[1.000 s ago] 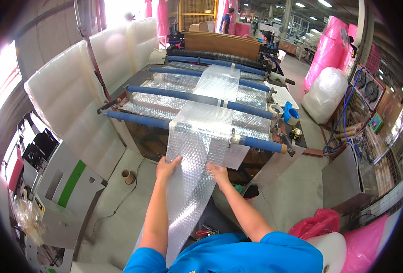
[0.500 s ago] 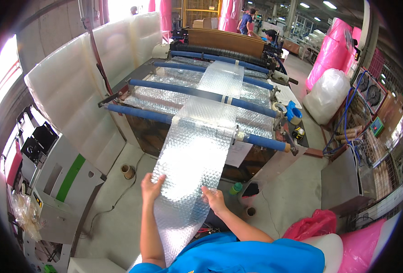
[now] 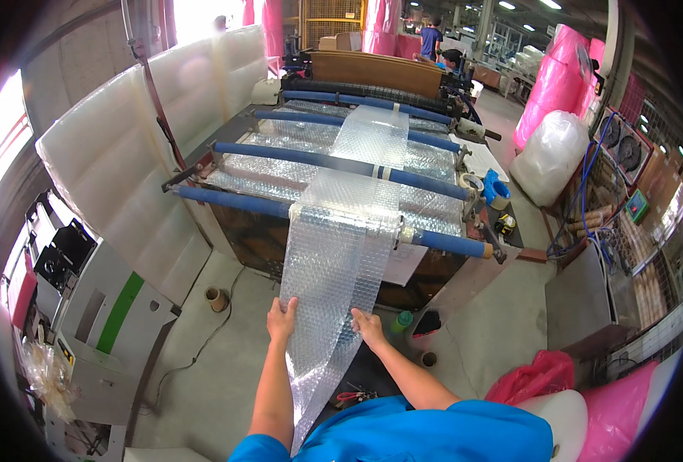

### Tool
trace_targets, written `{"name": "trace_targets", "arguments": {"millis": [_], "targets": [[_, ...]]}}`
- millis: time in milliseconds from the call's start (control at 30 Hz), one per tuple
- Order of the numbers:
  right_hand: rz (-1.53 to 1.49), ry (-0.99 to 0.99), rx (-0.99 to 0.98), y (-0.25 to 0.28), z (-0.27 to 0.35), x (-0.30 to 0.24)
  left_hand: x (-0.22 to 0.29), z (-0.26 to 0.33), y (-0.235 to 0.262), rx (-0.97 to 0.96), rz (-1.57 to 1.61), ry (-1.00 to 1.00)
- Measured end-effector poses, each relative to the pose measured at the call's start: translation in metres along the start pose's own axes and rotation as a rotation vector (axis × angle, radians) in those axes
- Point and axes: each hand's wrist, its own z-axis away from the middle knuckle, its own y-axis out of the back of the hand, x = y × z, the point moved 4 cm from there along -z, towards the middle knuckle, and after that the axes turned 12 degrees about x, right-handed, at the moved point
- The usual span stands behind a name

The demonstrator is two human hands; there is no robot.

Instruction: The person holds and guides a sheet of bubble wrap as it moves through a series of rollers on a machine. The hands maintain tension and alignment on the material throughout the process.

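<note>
A long strip of clear bubble wrap (image 3: 330,258) comes over the machine's blue rollers (image 3: 237,202) and hangs down toward my body. My left hand (image 3: 282,319) pinches its left edge, thumb on top. Opposite, my right hand (image 3: 367,326) grips the right edge between thumb and fingers. Below my hands the strip narrows and folds, its lower end running down by my left forearm. The fingers under the film are partly hidden.
On the machine's right side lie blue tape rolls (image 3: 498,189) and a yellow tape measure (image 3: 505,224). A green bottle (image 3: 401,321) and a cardboard tube (image 3: 216,299) stand on the floor. Red-handled pliers (image 3: 350,396) lie close to my body. Wrapped white panels (image 3: 118,146) line the left.
Both hands have shifted slightly, the left one to the right, still holding the edges. The film's bright glare has faded, and its lower part is narrower. A person in the background has moved right.
</note>
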Motion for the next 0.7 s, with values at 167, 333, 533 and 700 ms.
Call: {"name": "trace_targets", "arguments": {"millis": [167,333,533,700], "targets": [[0.015,-0.034,0.042,0.0015,-0.0018,0.0060,-0.0059,-0.0038,-0.0063,-0.011,0.122,-0.016],[0.001,-0.058,0.012,0.0026,-0.0024,0.0046,-0.0071,-0.0050,-0.0105,-0.019,0.181,-0.009],[0.013,-0.050,0.034,0.0015,-0.0002,0.0016,-0.0065,-0.0062,-0.0104,-0.020,0.186,-0.025],[-0.023,-0.079,0.007,0.0024,-0.0018,0.0066,-0.0047,-0.0059,-0.0096,-0.032,0.183,-0.018]]}}
